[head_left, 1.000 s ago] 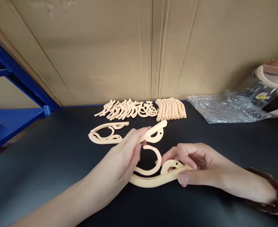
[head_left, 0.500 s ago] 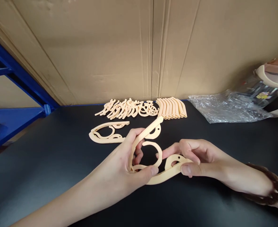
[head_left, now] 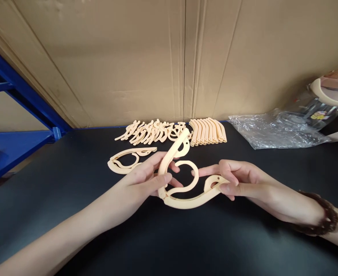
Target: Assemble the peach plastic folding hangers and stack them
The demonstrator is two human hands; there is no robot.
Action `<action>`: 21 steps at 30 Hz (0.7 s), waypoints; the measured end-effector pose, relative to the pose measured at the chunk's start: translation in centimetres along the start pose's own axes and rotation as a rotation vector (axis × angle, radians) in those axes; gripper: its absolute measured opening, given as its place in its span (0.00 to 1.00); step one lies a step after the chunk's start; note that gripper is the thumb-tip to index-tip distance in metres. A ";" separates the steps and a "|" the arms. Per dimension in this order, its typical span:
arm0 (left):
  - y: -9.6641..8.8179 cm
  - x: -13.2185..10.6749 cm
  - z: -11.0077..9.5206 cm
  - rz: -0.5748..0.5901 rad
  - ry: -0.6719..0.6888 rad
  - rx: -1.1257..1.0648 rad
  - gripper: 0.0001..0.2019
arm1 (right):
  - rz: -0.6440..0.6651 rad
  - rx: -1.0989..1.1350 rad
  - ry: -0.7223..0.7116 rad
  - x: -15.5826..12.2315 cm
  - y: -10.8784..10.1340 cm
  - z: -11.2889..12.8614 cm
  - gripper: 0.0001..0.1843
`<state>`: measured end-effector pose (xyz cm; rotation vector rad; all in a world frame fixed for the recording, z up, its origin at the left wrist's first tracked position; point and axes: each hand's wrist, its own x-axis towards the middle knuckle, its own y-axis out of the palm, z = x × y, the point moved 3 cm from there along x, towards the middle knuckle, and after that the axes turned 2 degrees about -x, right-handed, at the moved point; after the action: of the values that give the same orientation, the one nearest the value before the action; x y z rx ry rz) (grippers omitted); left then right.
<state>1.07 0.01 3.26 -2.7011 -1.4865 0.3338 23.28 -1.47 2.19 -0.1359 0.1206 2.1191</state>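
Between my hands is a cream plastic folding hanger (head_left: pixel 186 203), its two arms spread in a V with the curved hook between them. My left hand (head_left: pixel 146 178) grips the upper arm close to the joint, thumb in front and fingers behind. With thumb and fingers my right hand (head_left: pixel 240 184) pinches the far end of the lower arm, and its index fingertip reaches to the hook. A second folding hanger (head_left: pixel 118 166), folded, lies on the black table beyond my left hand, which hides part of it.
Along the back of the black table (head_left: pixel 79 184) lie a heap of loose curved pieces (head_left: pixel 146 132), several hooks (head_left: pixel 173 132) and a row of hanger arms (head_left: pixel 207 131). A clear plastic bag (head_left: pixel 260 132) and a transparent jug (head_left: pixel 320 101) are at right. Cardboard (head_left: pixel 114 65) stands behind.
My left hand has shifted its grip, with the thumb now on the upper arm instead of near the hook's base. The hanger has risen and tilted, showing its joint.
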 end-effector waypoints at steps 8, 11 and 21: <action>-0.2 0.6 0.7 0.003 -0.039 -0.143 0.19 | 0.049 0.018 0.011 -0.2 -0.2 0.0 0.18; -0.3 0.4 0.4 -0.033 -0.053 -0.150 0.20 | 0.075 0.024 -0.018 -0.2 -0.2 -0.2 0.16; -0.3 0.1 0.0 -0.055 -0.073 -0.070 0.18 | 0.057 -0.015 -0.026 -0.2 -0.5 -0.4 0.10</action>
<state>0.90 0.27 3.24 -2.7222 -1.6185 0.3897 23.81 -1.41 1.78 -0.1145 0.0939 2.1786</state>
